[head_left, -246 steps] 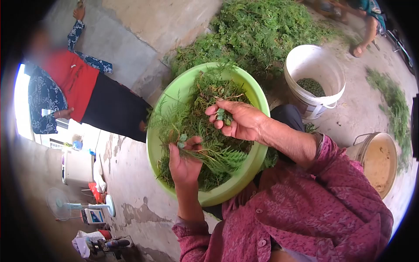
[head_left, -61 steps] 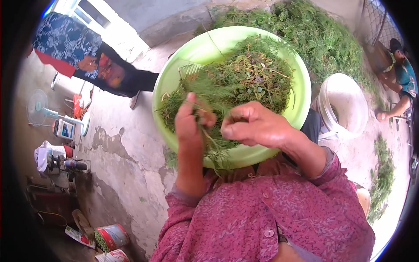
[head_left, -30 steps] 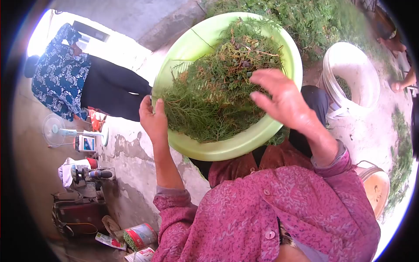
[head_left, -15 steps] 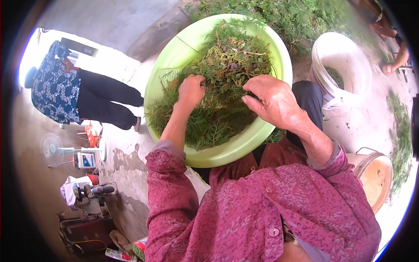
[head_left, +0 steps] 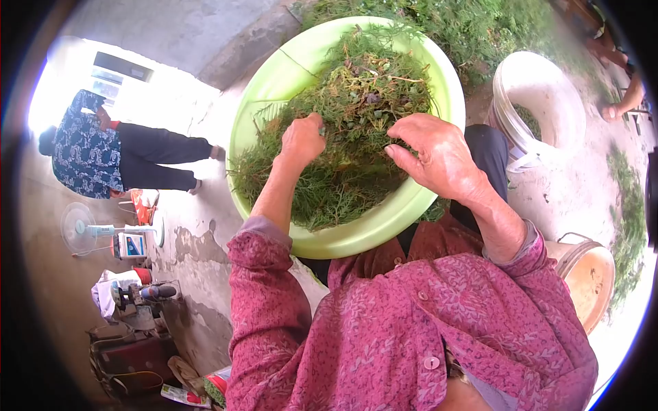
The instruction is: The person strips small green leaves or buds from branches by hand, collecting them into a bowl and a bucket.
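A light green plastic basin (head_left: 449, 75) tilts across my lap, heaped with feathery evergreen sprigs (head_left: 370, 85). Brownish bits and small dark leaves mix into the top of the heap. My left hand (head_left: 301, 142) is closed at the left of the pile, its fingertips pinching in among the sprigs; the exact piece is mostly hidden. On the right side, my right hand (head_left: 435, 154) hovers over the heap near the basin's rim. Its fingers are bent and the thumb stands apart from them, with nothing visible in the gap.
More cut evergreen branches (head_left: 473, 34) lie beyond the basin. To the right are a white bucket (head_left: 504, 89) and a tipped orange-lined bucket (head_left: 589, 281). Another person (head_left: 89, 147) stands at left, near a fan (head_left: 79, 229). A co-worker's arm (head_left: 627, 103) shows at upper right.
My right hand has shifted slightly right, its thumb still apart from the fingers. My left hand barely moves, still closed. The standing person at left has changed leg position in stride.
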### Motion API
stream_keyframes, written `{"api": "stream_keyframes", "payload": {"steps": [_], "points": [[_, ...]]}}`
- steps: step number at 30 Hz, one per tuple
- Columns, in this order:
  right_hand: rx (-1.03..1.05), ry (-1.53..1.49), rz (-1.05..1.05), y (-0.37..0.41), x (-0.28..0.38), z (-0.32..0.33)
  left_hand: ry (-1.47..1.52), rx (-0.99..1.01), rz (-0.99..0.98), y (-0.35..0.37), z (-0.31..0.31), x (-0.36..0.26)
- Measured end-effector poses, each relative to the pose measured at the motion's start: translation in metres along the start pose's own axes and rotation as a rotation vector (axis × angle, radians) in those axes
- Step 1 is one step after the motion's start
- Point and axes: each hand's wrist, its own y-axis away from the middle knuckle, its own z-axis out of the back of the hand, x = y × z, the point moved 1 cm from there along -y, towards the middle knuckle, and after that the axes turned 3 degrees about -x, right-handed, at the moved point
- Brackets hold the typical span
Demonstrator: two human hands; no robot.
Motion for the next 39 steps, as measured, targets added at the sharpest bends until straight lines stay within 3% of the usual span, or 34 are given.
{"api": "stream_keyframes", "payload": {"steps": [4,9,21,24,26,27,29,33,35,37,39], "points": [[-0.032,-0.023,-0.007,-0.002,0.007,0.002,-0.132,0.031,-0.050,-0.003,-0.010,0.010],[-0.001,-0.062,-0.019,-0.010,0.019,0.004,-0.024,0.079,-0.008,0.012,0.003,0.006],[0.013,-0.079,-0.062,-0.009,0.025,0.002,0.148,-0.091,-0.090,0.032,0.015,0.010],[0.067,-0.202,-0.115,-0.011,0.014,0.001,0.328,-0.260,-0.117,0.041,0.033,0.007],[0.148,-0.778,-0.566,-0.019,0.006,-0.003,0.451,-0.315,-0.164,0.050,0.047,-0.003],[0.143,-0.784,-0.556,-0.027,0.009,-0.004,0.581,-0.367,-0.207,0.056,0.055,-0.009],[0.274,-1.170,-0.782,-0.039,0.017,-0.004,0.800,-0.392,-0.288,0.065,0.060,-0.027],[0.312,-1.188,-0.811,-0.041,0.015,-0.023,1.005,-0.321,-0.387,0.083,0.073,-0.059],[0.345,-1.219,-0.811,-0.037,0.012,-0.028,0.974,-0.327,-0.389,0.082,0.065,-0.067],[0.350,-1.272,-0.786,-0.033,0.008,-0.031,0.761,-0.435,-0.444,0.083,0.062,-0.071],[0.343,-1.295,-0.798,-0.033,0.010,-0.028,0.788,-0.365,-0.415,0.083,0.062,-0.073]]}}
